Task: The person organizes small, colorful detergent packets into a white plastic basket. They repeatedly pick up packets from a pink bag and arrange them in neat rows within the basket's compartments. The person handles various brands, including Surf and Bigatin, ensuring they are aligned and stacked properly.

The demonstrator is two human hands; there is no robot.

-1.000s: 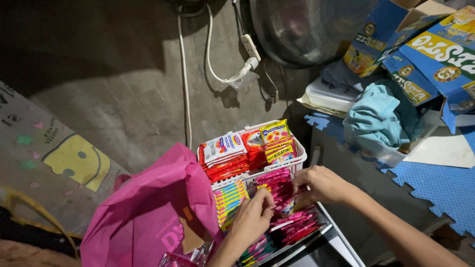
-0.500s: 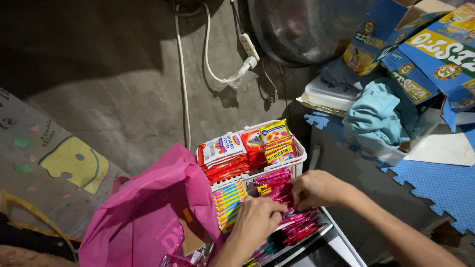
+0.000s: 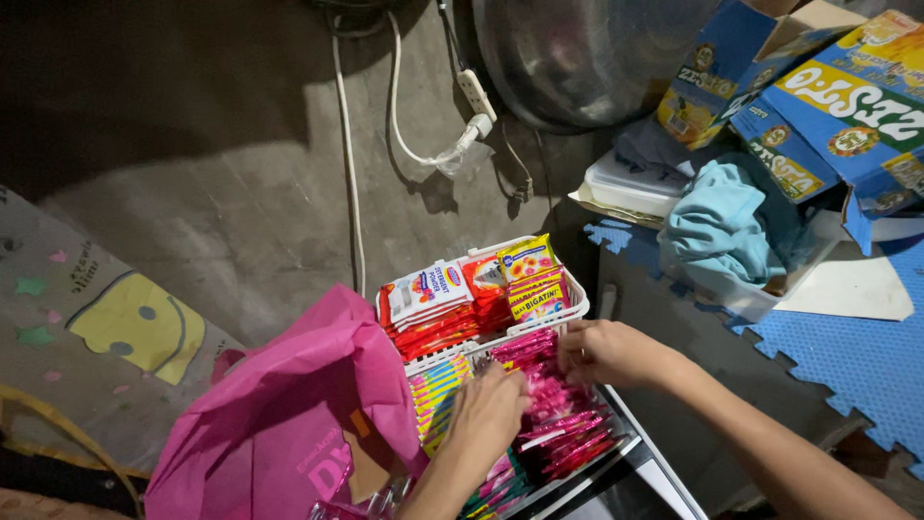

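Note:
A white slotted plastic basket [image 3: 580,296] sits low in the head view, packed with small sachets. Red and white sachets [image 3: 430,300] and yellow ones [image 3: 530,276] fill its far half. Pink sachets [image 3: 563,424] and multicoloured ones [image 3: 435,397] fill the near half. My left hand [image 3: 489,414] rests on the pink sachets, fingers curled into the stack. My right hand [image 3: 608,351] grips the far end of the same pink row near the basket's divider.
A crumpled pink plastic bag [image 3: 279,424] lies left of the basket. White cables and a power strip [image 3: 475,96] run over the concrete floor. Behind stand a metal basin [image 3: 577,58], blue and yellow cartons [image 3: 847,106], a teal cloth [image 3: 722,226] and blue foam mats [image 3: 847,356].
My left hand has moved forward deeper into the pink sachets. My right hand has stayed at the far end of the row.

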